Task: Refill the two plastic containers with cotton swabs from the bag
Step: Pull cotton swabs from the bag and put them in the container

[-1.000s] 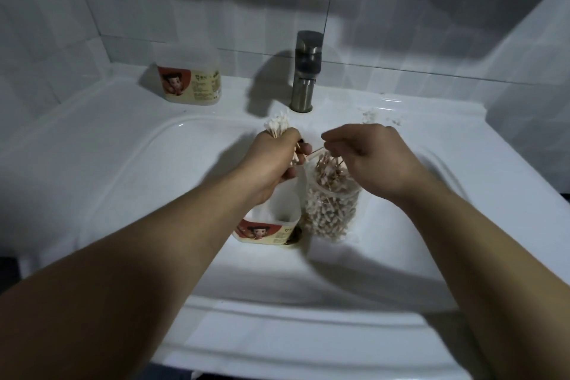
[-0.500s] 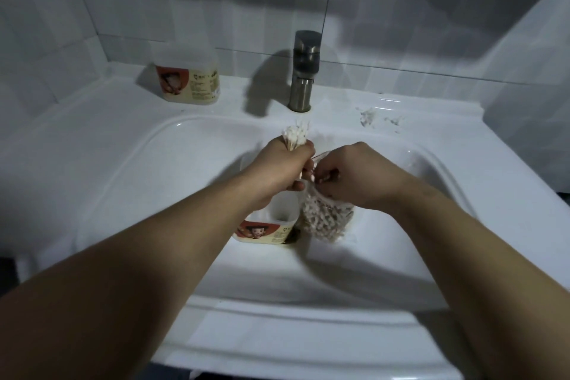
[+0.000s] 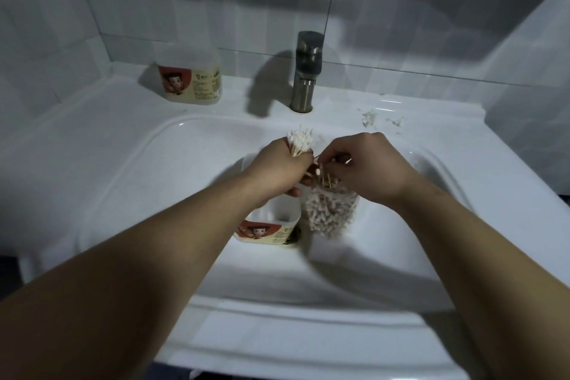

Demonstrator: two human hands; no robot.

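My left hand (image 3: 282, 168) grips an upright bundle of cotton swabs (image 3: 299, 143), white tips sticking up above the fist. Its lower fingers seem to hold the top of the clear bag of swabs (image 3: 331, 213), which hangs over the basin. My right hand (image 3: 367, 165) pinches a few swabs at the bag's mouth. Below my left hand an open plastic container (image 3: 268, 227) with a red cartoon label stands by the drain. A second, closed container (image 3: 191, 77) sits on the sink ledge at the back left.
The white sink (image 3: 123, 145) fills the view, with a metal faucet (image 3: 307, 71) at the back centre. Some loose white bits (image 3: 370, 117) lie on the ledge at the back right. Tiled walls close in behind and on both sides.
My right hand has risen a little out of the bag's mouth with a few swabs pinched. My left hand keeps the bundle and has barely moved.
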